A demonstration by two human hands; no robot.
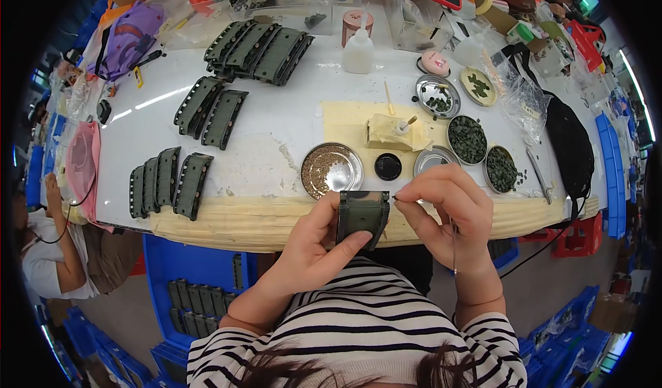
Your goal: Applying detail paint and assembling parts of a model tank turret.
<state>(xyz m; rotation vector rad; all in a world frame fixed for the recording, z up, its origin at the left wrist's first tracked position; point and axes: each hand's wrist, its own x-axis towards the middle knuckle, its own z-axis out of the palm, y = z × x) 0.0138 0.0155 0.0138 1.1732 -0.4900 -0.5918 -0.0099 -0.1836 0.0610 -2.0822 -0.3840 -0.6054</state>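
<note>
My left hand (310, 250) is closed round a dark green curved plastic part (360, 217), thumb across its face, held over the table's front edge. Just right of that part, my right hand (455, 205) pinches a tiny dark piece (395, 198) between thumb and forefinger. A thin metal tool (454, 247) is also tucked in the right hand; its kind is not plain. Beyond the hands sit a round tin of small brown bits (317, 171), a black round lid (388, 167) and a shallow metal dish (434, 157).
Similar green parts lie in groups at left (258, 50). Tins of dark green pieces (467, 140) stand at right near metal tweezers (539, 174). A taped block (396, 133) and white squeeze bottle (358, 52) are farther back. A blue crate (158, 271) is below left. Another person (55, 257) sits at left.
</note>
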